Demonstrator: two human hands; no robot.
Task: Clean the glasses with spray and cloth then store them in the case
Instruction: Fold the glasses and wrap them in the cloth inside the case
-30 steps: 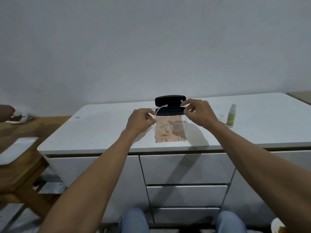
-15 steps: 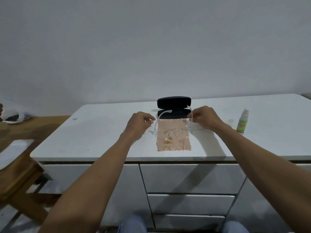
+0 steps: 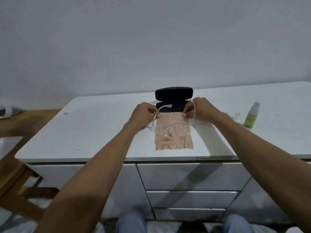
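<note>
Clear-framed glasses (image 3: 171, 129) hang just above a peach cleaning cloth (image 3: 174, 142) spread flat on the white cabinet top (image 3: 101, 128). My left hand (image 3: 143, 115) pinches the left temple arm and my right hand (image 3: 200, 107) pinches the right one, both arms unfolded. The lenses face me, low over the cloth. Behind the cloth stands an open black glasses case (image 3: 173, 98), lid upright. A small spray bottle (image 3: 251, 117) with a green label stands to the right, apart from my right hand.
A small clear cap (image 3: 237, 113) lies left of the spray bottle. Drawer fronts (image 3: 191, 175) run below the cabinet's front edge. A wooden chair (image 3: 18, 169) stands at the left. My knees in blue jeans (image 3: 131, 222) show at the bottom.
The glasses have come down from in front of the case toward the cloth, with both hands lowering and spreading slightly. The view shifted a little to the left.
</note>
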